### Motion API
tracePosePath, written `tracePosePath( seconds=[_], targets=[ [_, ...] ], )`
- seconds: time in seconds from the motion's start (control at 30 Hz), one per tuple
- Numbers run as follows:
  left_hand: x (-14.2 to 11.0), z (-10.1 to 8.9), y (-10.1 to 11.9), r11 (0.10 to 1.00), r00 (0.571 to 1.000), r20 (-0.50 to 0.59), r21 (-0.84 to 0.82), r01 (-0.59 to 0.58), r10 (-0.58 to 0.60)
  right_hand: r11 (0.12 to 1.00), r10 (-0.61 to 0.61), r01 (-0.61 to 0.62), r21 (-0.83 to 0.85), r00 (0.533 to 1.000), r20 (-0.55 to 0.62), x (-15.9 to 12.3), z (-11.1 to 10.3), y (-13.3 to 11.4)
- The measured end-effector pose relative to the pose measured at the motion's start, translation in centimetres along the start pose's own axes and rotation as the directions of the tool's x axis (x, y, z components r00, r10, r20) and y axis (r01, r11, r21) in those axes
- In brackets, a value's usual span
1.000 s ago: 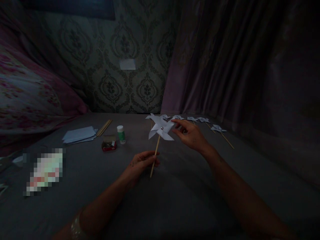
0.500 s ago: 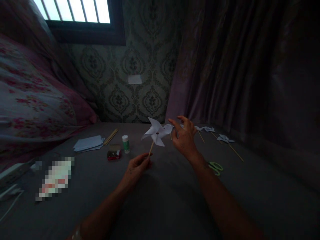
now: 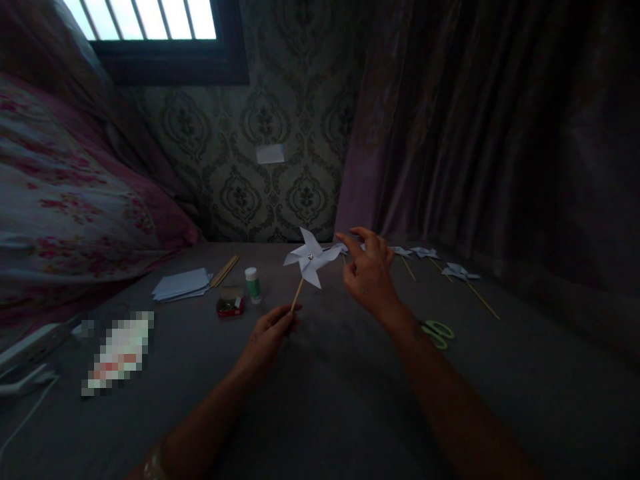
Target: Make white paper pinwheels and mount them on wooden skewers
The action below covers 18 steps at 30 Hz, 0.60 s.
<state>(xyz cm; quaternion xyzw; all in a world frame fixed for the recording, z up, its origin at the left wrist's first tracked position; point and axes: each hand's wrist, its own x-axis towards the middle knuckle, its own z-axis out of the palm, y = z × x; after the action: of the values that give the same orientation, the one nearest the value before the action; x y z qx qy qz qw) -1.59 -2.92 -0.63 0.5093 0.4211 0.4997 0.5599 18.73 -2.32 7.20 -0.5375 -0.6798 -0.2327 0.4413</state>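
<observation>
A white paper pinwheel with a shiny pin at its centre stands tilted on a thin wooden stick. My left hand is closed around that stick below the pinwheel. Just right of the blades hovers my right hand, its fingers curved and apart, with nothing visible in them. Behind it, more white pinwheels on sticks lie along the back of the table, partly hidden by the hand; one pinwheel lies at the far right.
Left of centre stand a glue stick and a small open red box of metal bits. A paper stack and wooden sticks lie farther left. Green-handled scissors lie beside my right forearm. A power strip is at the left edge.
My right hand has come away from the blade and its fingers have spread. The pinwheel has turned and leans farther right. The view has tilted up, showing the window and scissors.
</observation>
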Motion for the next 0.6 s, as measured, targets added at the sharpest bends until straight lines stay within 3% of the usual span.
tracePosePath(
  seconds=[0.23,0.33,0.4,0.47,0.53,0.6],
  targets=[
    [-0.2,0.2,0.4,0.993,0.997,0.016,-0.099,0.071,-0.070,0.997,0.039,-0.031,-0.073,0.992,0.116,-0.6,0.9,0.0],
    [-0.3,0.3,0.6,0.984,0.993,0.008,-0.134,0.119,-0.119,0.995,0.078,-0.062,-0.075,0.971,0.227,-1.1,1.2,-0.7],
    [-0.3,0.2,0.6,0.976,0.988,-0.002,-0.157,0.151,-0.153,0.998,0.067,-0.061,-0.028,0.921,0.383,-1.4,1.3,-1.1],
    [-0.2,0.2,0.5,0.969,0.985,0.002,-0.177,0.172,-0.174,0.997,0.041,-0.070,0.034,0.839,0.542,-1.5,1.2,-1.2],
    [-0.2,0.1,0.5,0.966,0.983,0.011,-0.183,0.181,-0.182,0.993,0.055,-0.104,0.048,0.800,0.598,-1.4,1.0,-0.9],
    [-0.1,0.1,0.4,0.965,0.981,0.022,-0.180,0.192,-0.191,0.987,0.133,-0.162,0.010,0.845,0.518,-1.0,0.9,-0.2]
  ],
)
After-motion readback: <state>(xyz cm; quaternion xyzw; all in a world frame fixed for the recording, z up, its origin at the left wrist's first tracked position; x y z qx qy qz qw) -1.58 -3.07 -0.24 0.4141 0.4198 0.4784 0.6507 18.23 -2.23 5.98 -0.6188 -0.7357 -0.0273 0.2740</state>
